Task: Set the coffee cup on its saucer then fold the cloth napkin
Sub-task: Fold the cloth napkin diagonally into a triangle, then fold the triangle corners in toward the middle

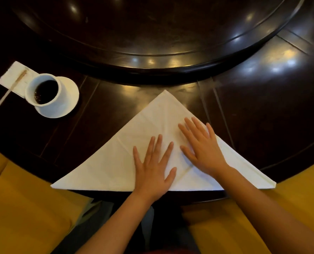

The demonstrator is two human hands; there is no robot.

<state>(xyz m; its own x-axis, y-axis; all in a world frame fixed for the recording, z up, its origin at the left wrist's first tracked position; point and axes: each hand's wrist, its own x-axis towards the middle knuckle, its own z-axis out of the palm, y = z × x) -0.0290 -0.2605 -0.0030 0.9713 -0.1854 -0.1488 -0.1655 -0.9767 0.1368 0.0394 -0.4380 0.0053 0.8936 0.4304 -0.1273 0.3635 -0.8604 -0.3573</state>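
A white cloth napkin [115,162] lies folded into a triangle on the dark table, its long edge along the near table edge and its tip pointing away from me. My left hand [153,165] lies flat on the napkin's middle with fingers spread. My right hand [202,145] presses flat on the right half, fingers straight and angled up-left. A white coffee cup [59,96] with dark coffee stands on its white saucer [70,92] at the far left.
A paper napkin [11,77] with a wooden stirrer [11,88] lies behind the cup at the left. A raised dark turntable [152,33] fills the table's far middle. Yellow seat cushions [24,208] flank my lap below the table edge.
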